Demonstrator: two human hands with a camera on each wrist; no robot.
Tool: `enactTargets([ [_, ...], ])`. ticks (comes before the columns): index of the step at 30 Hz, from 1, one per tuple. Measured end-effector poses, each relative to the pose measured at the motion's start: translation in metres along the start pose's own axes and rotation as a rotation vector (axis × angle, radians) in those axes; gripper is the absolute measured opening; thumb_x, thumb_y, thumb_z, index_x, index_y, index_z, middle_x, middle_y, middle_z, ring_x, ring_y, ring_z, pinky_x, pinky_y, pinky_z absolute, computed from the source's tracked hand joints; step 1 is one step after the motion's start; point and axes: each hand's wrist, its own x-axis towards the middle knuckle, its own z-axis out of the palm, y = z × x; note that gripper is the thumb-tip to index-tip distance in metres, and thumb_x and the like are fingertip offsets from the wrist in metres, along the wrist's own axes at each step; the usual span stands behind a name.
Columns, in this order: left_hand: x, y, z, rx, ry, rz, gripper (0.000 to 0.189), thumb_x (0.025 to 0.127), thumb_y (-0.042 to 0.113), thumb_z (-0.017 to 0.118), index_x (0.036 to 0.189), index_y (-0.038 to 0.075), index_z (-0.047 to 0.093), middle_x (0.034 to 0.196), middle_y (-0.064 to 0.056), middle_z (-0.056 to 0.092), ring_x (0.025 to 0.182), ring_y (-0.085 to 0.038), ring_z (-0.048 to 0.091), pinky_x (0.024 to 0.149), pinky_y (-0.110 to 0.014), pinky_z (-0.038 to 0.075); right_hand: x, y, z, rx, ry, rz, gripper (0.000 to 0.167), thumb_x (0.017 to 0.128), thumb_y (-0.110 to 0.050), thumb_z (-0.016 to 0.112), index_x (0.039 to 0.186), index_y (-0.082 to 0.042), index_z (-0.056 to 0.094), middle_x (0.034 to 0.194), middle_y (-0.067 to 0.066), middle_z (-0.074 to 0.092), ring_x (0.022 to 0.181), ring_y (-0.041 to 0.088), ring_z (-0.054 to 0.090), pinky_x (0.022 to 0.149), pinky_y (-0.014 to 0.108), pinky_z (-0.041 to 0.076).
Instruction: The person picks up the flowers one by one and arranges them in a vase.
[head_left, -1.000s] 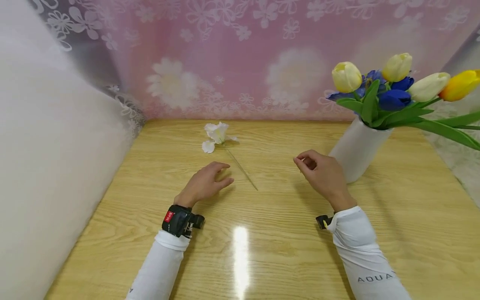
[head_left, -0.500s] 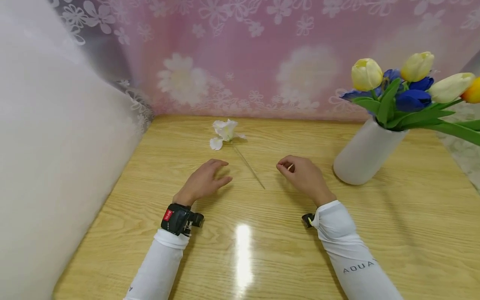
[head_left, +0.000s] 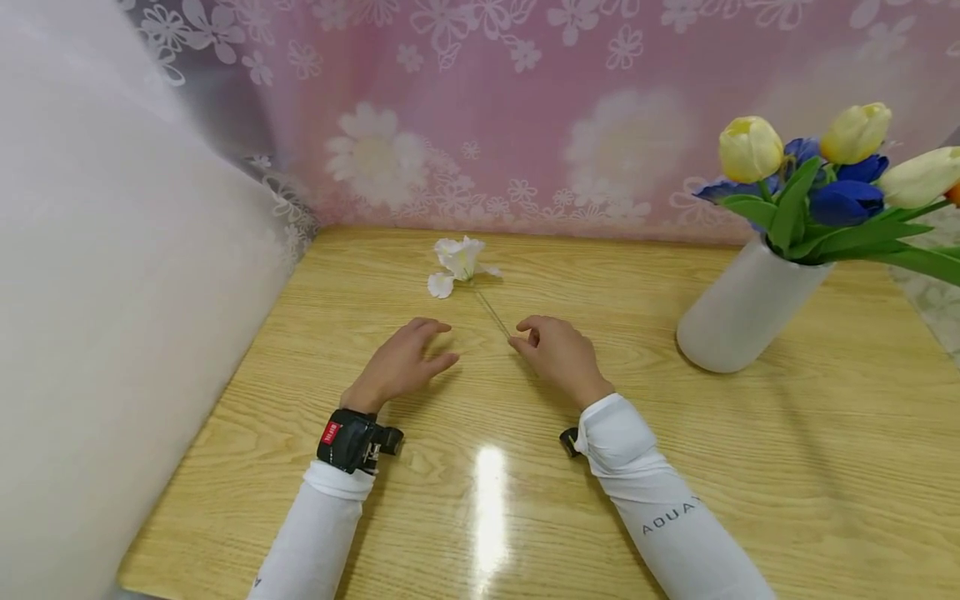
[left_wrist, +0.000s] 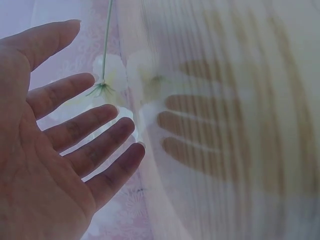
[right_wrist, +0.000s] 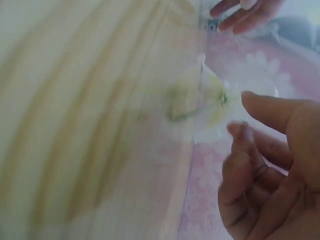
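A white artificial flower (head_left: 459,258) lies on the wooden table, its thin bare stem (head_left: 491,310) slanting toward the front right. My right hand (head_left: 558,354) is at the stem's near end, thumb tip overlapping it in the head view. In the right wrist view a gap shows between that hand's thumb (right_wrist: 267,110) and its half-curled index finger. Left of the stem, my left hand (head_left: 397,362) hovers with relaxed, spread fingers, holding nothing. The left wrist view shows its open palm (left_wrist: 47,165) beside the flower's green stem (left_wrist: 106,45).
A white vase (head_left: 742,312) at the right leans in this view and holds yellow, white and blue tulips (head_left: 847,202) with green leaves. Behind the table (head_left: 360,533) hangs a pink floral curtain (head_left: 525,142); a white wall (head_left: 112,333) borders the left.
My right hand has moved left from beside the vase to the stem's end, and its thumb and index have parted. The left hand and the flower stay nearly in place while the view shifts slightly.
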Motion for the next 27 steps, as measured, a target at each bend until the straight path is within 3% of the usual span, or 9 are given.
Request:
enactTargets([
  [4,0.0,0.0,0.0,0.0,0.006,0.001,0.054,0.094,0.039,0.06,0.136,0.006,0.052,0.137,-0.013,0.046,0.122,-0.03,0.047,0.097,-0.046,0.042,0.005,-0.007,0.006,-0.02,-0.02,0.052,0.04,0.093,-0.036,0.063,0.121,-0.007,0.065,0.084,0.0,0.069,0.056,0.011,0.057,0.044,0.03,0.045],
  [7,-0.001,-0.001,0.0,0.0,0.012,0.003,0.054,0.094,0.039,0.061,0.136,0.005,0.052,0.137,-0.013,0.047,0.121,-0.03,0.048,0.096,-0.046,0.042,0.009,-0.01,0.009,-0.036,-0.048,0.07,0.039,0.093,-0.036,0.063,0.121,-0.008,0.065,0.092,0.002,0.072,0.062,0.013,0.063,0.047,0.032,0.048],
  [11,-0.001,-0.001,0.001,0.0,0.017,0.001,0.054,0.094,0.04,0.061,0.135,0.005,0.053,0.136,-0.013,0.048,0.121,-0.03,0.048,0.097,-0.046,0.042,0.014,-0.013,0.012,-0.066,-0.052,0.101,0.029,0.093,-0.036,0.063,0.108,-0.013,0.071,0.092,0.0,0.071,0.071,0.016,0.065,0.056,0.037,0.051],
  [14,-0.002,-0.002,0.002,0.002,0.017,-0.01,0.055,0.093,0.041,0.061,0.135,0.006,0.053,0.136,-0.012,0.048,0.122,-0.03,0.047,0.097,-0.046,0.042,0.017,-0.015,0.014,-0.081,-0.055,0.131,0.023,0.092,-0.035,0.064,0.099,-0.015,0.073,0.09,-0.001,0.07,0.071,0.017,0.063,0.058,0.039,0.05],
  [20,-0.005,-0.005,0.002,0.002,0.021,-0.013,0.055,0.093,0.04,0.061,0.136,0.006,0.053,0.136,-0.012,0.047,0.123,-0.03,0.046,0.098,-0.046,0.041,0.022,-0.017,0.017,-0.066,-0.077,0.149,0.018,0.091,-0.029,0.066,0.098,-0.014,0.073,0.09,-0.001,0.069,0.071,0.018,0.062,0.063,0.043,0.05],
  [27,-0.006,-0.008,-0.002,0.027,0.023,-0.014,0.055,0.094,0.04,0.06,0.137,0.006,0.051,0.139,-0.013,0.046,0.125,-0.031,0.045,0.1,-0.047,0.04,0.02,-0.017,0.01,-0.017,-0.008,0.122,0.015,0.092,-0.023,0.064,0.093,-0.016,0.077,0.09,-0.001,0.069,0.072,0.016,0.062,0.057,0.035,0.049],
])
